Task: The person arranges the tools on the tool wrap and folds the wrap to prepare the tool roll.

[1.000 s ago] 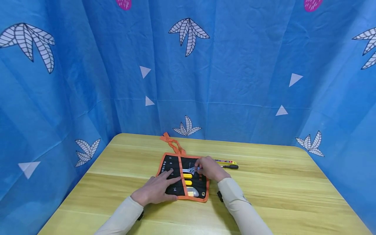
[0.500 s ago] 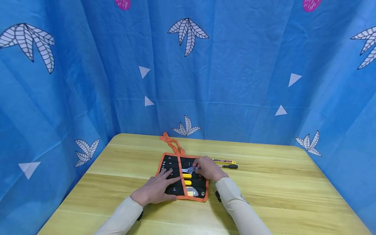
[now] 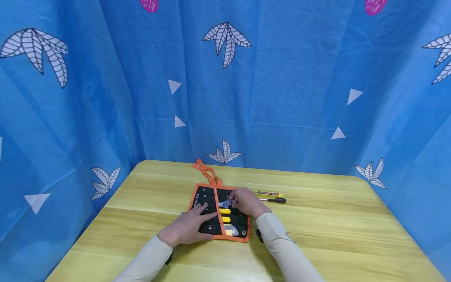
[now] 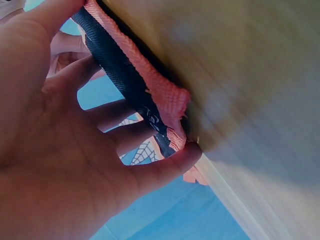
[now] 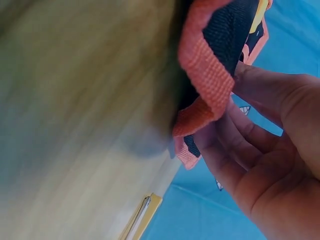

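A black tool roll (image 3: 211, 196) with orange trim lies unrolled on the wooden table (image 3: 317, 227). My left hand (image 3: 202, 215) rests flat on its left half, fingers straight and spread; the left wrist view shows those fingers (image 4: 150, 175) against the fabric (image 4: 125, 75). My right hand (image 3: 236, 202) pinches a silver wrench (image 3: 224, 203) lying across the roll's right half. Below the wrench, two yellow handles (image 3: 225, 215) and a grey-and-yellow tool (image 3: 231, 231) sit in the pockets. In the right wrist view my fingers (image 5: 240, 140) curl beside the orange edge (image 5: 207, 75).
A yellow-and-red cutter (image 3: 269, 194) and a black-handled screwdriver (image 3: 276, 200) lie just right of the roll. The roll's orange tie strap (image 3: 206, 172) trails toward the back edge. Blue patterned cloth (image 3: 282, 98) walls in the table on three sides.
My right hand and the wrench have shifted slightly to the left over the roll. My left hand has stayed where it was.
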Motion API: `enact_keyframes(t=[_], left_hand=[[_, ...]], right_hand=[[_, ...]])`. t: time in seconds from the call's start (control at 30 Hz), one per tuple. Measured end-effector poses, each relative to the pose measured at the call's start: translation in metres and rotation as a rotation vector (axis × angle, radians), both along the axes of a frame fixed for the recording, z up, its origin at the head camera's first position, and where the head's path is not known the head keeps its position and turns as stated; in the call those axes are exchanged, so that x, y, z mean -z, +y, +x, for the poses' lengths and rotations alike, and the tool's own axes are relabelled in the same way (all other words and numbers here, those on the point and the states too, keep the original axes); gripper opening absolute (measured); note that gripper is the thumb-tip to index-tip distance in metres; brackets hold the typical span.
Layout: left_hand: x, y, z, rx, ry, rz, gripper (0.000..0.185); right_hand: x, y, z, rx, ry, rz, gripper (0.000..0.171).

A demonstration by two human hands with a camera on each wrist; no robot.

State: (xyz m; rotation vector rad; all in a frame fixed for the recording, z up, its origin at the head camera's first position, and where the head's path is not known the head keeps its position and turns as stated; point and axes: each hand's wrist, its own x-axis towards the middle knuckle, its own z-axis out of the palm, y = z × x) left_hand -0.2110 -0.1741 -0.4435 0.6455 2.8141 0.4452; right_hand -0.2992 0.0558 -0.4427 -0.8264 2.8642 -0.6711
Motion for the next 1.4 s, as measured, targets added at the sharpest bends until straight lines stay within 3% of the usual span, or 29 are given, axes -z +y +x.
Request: enact_keyframes(t=[0.63,0.8,1.17,1.4], left_hand=[[0.001,-0.001,-0.003,-0.001,-0.019,0.000,0.075],[0.001,0.000,-0.002,-0.003,-0.021,-0.006,0.075],[0.000,0.001,-0.001,-0.009,-0.025,0.002,0.075],[0.000,0.001,-0.001,-0.011,-0.026,0.011,0.075]], right_hand=[[0.000,-0.006,-0.001,0.031,-0.025,0.021,0.010],[0.000,-0.003,0.000,0.005,-0.029,0.002,0.013],[-0.005,0.021,0.006,0.012,-0.043,-0.037,0.025],[-0.002,0.048,0.006,0.065,0.019,-0.036,0.024]])
